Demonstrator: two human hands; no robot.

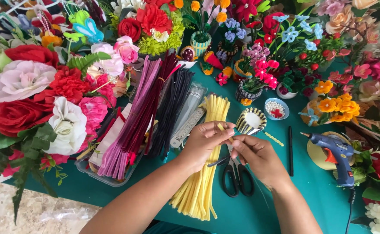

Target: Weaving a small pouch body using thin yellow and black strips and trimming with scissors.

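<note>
Over the middle of the teal table (259, 212), both hands meet above a bundle of yellow pipe cleaners (203, 173). That bundle lies long and narrow, its long axis running from the near edge of the table away toward a small striped basket (250, 121), tilted slightly rightward at the far end. The left hand (205, 141) is closed with thumb and fingertips pinching a short yellow pipe cleaner piece (223, 128), whose free end points up and to the left. The right hand (257, 154) is also closed, fingertips pinching the same piece from the other side; the two hands touch.

Black scissors (237, 175) lie just beneath the right hand, handles toward the person. Open table shows mainly to the right of the right hand, between it and a blue glue gun (337, 156), broken only by a thin black pen (290, 149) lying lengthwise. Left of the bundle, a clear tray (105, 177) of purple and dark pipe cleaners (142, 117) crowds close, with a clear ruler (188, 125) beside it. Artificial flowers (47, 95) wall in the left, far and right sides, so room is tight there; the near edge stays free.
</note>
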